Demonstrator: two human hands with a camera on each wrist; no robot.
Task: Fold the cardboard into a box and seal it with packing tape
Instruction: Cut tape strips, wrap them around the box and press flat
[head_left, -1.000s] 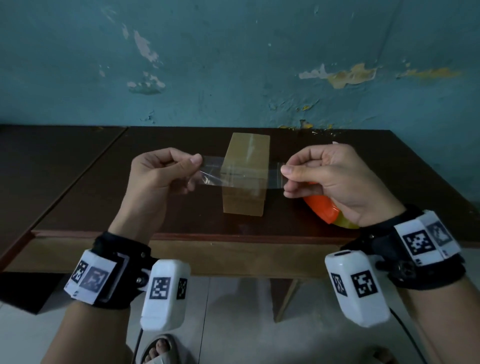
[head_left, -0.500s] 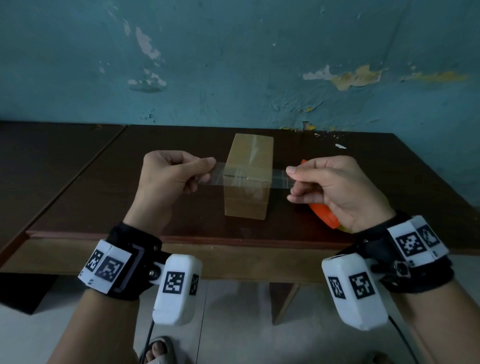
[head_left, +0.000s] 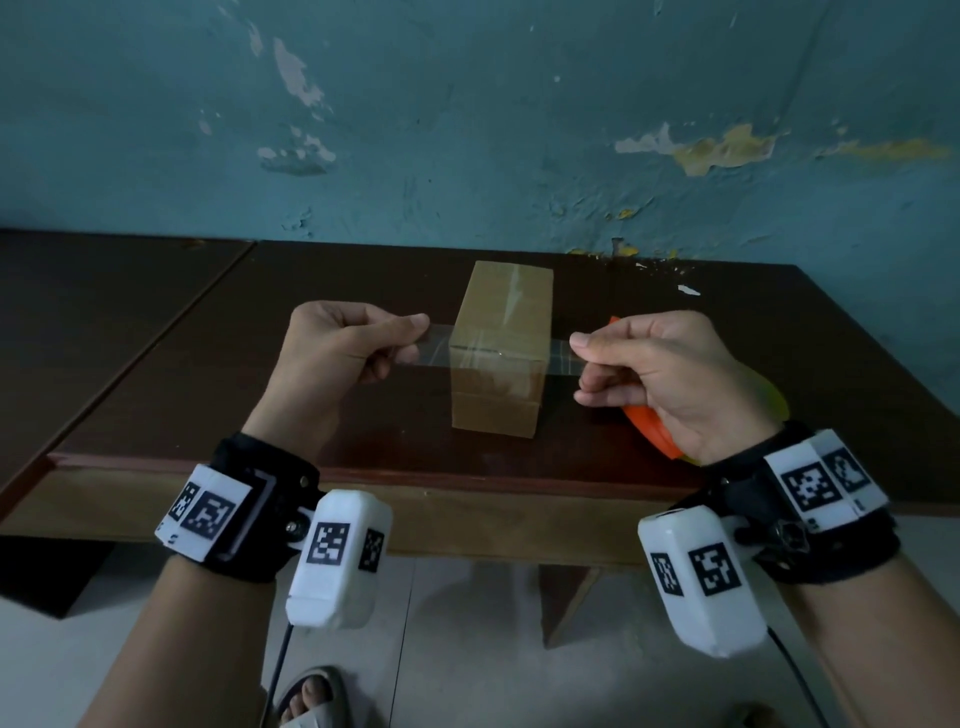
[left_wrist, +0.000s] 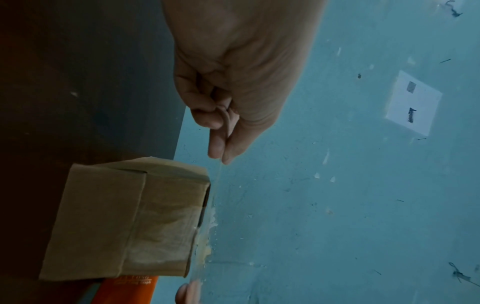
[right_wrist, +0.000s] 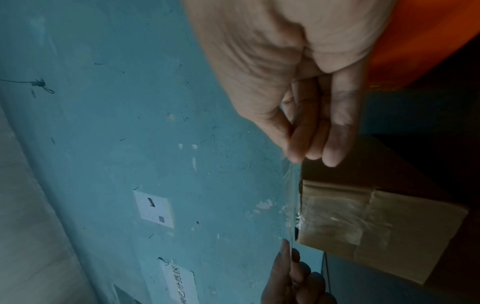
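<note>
A small brown cardboard box (head_left: 504, 332) stands folded on the dark wooden table (head_left: 208, 374), with clear tape along its top. A clear strip of packing tape (head_left: 439, 348) stretches level just above the box's near top edge. My left hand (head_left: 410, 338) pinches the strip's left end between thumb and forefinger. My right hand (head_left: 579, 358) pinches the right end. In the left wrist view the strip (left_wrist: 217, 185) runs edge-on past the box (left_wrist: 124, 222). The right wrist view shows the strip (right_wrist: 292, 185) close to the box (right_wrist: 363, 226).
An orange tape dispenser (head_left: 649, 426) with a yellow-green part lies on the table under my right hand. A teal wall with peeling paint (head_left: 727, 145) rises behind the table. A second dark table (head_left: 78, 312) adjoins on the left. Tiled floor lies below.
Both hands have carried the stretched strip forward and lower, from in front of the box's near face to just above its near top edge.
</note>
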